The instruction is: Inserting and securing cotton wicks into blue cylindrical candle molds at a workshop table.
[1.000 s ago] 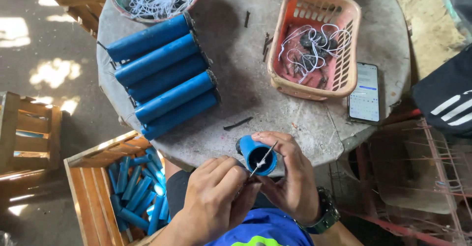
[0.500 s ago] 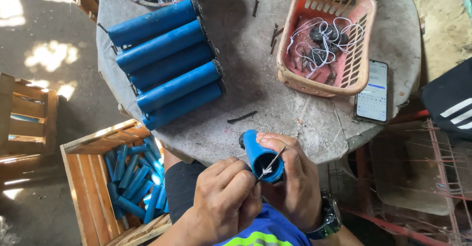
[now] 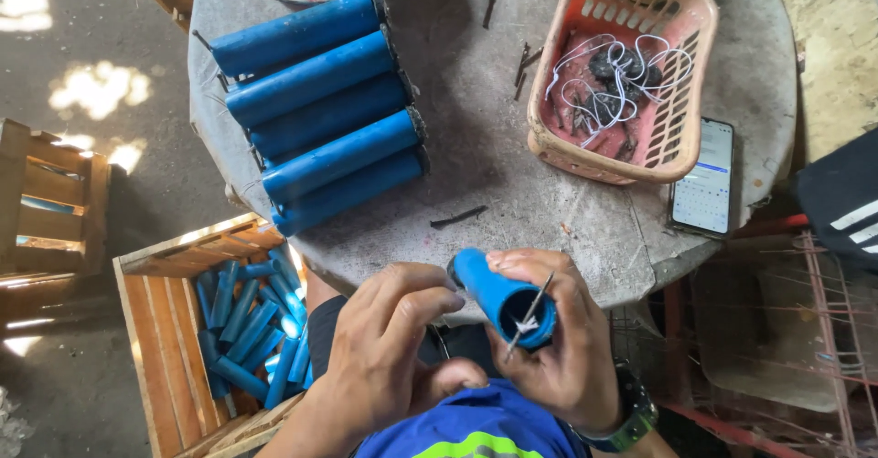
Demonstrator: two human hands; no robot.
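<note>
On the table (image 3: 585, 229) we note stacked tubes (image 3: 320, 110) at left, a basket (image 3: 631, 161) far right, a phone (image 3: 702, 188) just beside it. A crate (image 3: 151, 330) of tubes sits near left, below the table.

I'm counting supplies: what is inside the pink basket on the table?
The pink basket holds a tangle of white strings with small dark pieces among them. Whatever lies beneath the tangle is covered, so a count cannot be made.

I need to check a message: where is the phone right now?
In the head view the phone lies face up at the right edge of the round table, just right of the orange basket, up and right of the right hand.
</note>
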